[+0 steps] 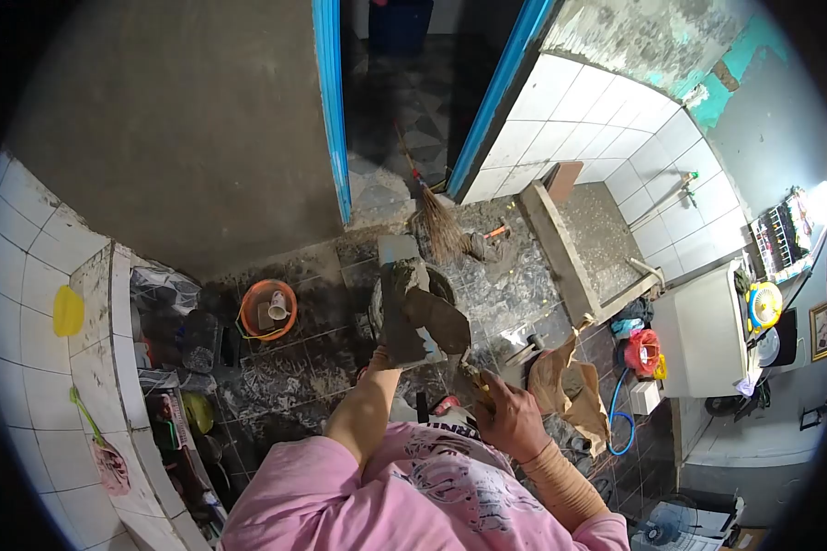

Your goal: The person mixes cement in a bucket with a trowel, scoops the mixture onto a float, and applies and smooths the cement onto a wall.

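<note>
A flat rectangular mortar board (pixel 395 308) is held out in front of me, smeared with wet grey mortar. My left hand (pixel 374 364) grips it from below at its near end, with most fingers hidden. My right hand (pixel 508 415) is closed around the handle of a trowel (pixel 443 323), whose mortar-coated blade lies over the right side of the board. Behind and below the board, a dark round bucket (pixel 443 286) shows in part.
An orange bucket (pixel 268 310) with items inside stands left on the wet, mortar-spattered floor. A straw broom (pixel 439 225) leans at the blue-framed doorway. Torn brown paper (pixel 570 390) lies right, near a blue hose (pixel 623 432). A low concrete curb (pixel 560 248) edges the tiled corner.
</note>
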The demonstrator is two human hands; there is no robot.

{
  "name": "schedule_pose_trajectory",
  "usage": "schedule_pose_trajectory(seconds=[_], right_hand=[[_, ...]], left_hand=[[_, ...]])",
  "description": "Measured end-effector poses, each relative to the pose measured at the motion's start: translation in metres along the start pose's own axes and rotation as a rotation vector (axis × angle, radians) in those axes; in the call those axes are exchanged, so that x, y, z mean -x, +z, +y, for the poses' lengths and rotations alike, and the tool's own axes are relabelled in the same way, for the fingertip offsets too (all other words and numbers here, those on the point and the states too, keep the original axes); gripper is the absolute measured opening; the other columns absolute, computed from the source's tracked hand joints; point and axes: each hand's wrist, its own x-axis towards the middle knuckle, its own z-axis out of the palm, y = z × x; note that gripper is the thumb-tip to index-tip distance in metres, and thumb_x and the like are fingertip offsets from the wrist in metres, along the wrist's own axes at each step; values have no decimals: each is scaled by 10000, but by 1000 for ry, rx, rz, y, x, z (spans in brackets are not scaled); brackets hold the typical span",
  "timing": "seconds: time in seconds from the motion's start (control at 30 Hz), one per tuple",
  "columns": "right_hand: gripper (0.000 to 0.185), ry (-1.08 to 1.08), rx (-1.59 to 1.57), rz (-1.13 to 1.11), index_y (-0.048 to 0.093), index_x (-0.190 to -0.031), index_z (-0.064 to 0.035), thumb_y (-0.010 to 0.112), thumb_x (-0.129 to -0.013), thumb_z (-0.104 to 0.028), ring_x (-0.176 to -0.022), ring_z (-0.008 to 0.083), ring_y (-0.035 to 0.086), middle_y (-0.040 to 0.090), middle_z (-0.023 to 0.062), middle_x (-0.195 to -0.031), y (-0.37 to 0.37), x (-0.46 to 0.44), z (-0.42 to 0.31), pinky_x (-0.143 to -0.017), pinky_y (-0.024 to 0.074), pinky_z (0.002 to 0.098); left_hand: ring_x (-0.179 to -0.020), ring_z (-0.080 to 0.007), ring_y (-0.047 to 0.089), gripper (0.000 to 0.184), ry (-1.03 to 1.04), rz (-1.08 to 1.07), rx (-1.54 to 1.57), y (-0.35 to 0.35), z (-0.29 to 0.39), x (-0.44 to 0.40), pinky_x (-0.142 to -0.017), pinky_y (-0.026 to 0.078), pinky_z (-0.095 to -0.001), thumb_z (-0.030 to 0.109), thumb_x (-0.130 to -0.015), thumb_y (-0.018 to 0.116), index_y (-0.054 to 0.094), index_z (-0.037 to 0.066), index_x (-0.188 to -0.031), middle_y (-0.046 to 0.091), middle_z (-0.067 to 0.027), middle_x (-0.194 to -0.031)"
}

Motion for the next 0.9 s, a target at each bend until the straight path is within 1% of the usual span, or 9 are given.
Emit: schedule_pose_trajectory(seconds=[0.03,0.13,0.23,0.43,0.63,0.73,0.83,0.87,0.9], right_hand=[[451,-11,3,23,525,-1175,4,639,-756,-117,-746,411,637,646,231,-822,-4,5,2,-672,519,450],[394,-15,-28,76,566,-1107,23,627,-741,-107,-647,374,642,641,216,-760,-20,12,11,-613,523,413],[395,52,-129,31,573,-1103,16,642,-737,-113,-652,361,649,639,208,-749,-32,15,19,-611,521,395],[401,-37,-147,15,569,-1110,16,651,-740,-115,-661,356,656,639,203,-747,-26,13,26,-612,521,380],[383,-90,-152,22,556,-1120,4,650,-773,-127,-701,399,642,633,237,-800,-11,1,20,-624,519,415],[344,17,-232,-14,572,-1085,12,646,-775,-118,-615,337,634,624,200,-732,-17,-15,18,-566,492,374],[345,185,-435,-51,563,-1096,15,646,-786,-112,-489,79,483,563,35,-635,17,-29,66,-453,384,252],[290,309,-578,-41,578,-1062,19,637,-806,-103,-462,80,466,543,4,-621,28,-38,71,-419,344,244],[284,381,-612,-62,580,-1055,23,639,-811,-110,-456,83,464,542,5,-621,41,-47,80,-415,344,245]], left_hand=[[-1308,-244,407,437,9,-9,0,5,-5,-1,-1070,365,-399,214,-1018,351,333,85,-1435,378,-114,-1454],[-1309,-244,405,437,43,-28,-4,17,-15,0,-1072,363,-397,213,-1018,349,331,84,-1435,376,-114,-1455],[-1311,-244,404,438,71,-29,-17,23,-23,6,-1074,360,-394,212,-1018,347,328,83,-1436,375,-115,-1456],[-1313,-243,400,438,147,3,-40,18,-19,26,-1077,355,-389,209,-1019,343,324,80,-1437,372,-115,-1457],[-1316,-242,397,439,184,40,-50,4,-3,46,-1081,350,-384,206,-1019,340,319,78,-1438,369,-116,-1459],[-1317,-242,395,439,191,55,-51,-1,13,49,-1082,348,-381,205,-1019,338,317,77,-1439,368,-116,-1460],[-1318,-241,394,440,194,72,-69,-5,34,53,-1084,345,-378,203,-1019,336,314,76,-1439,367,-116,-1461],[-1318,-241,393,440,192,79,-76,-8,41,55,-1085,345,-378,203,-1019,335,313,75,-1440,366,-116,-1461],[-1319,-241,392,440,191,88,-88,-9,48,56,-1085,344,-377,202,-1019,335,313,75,-1440,366,-116,-1461]])
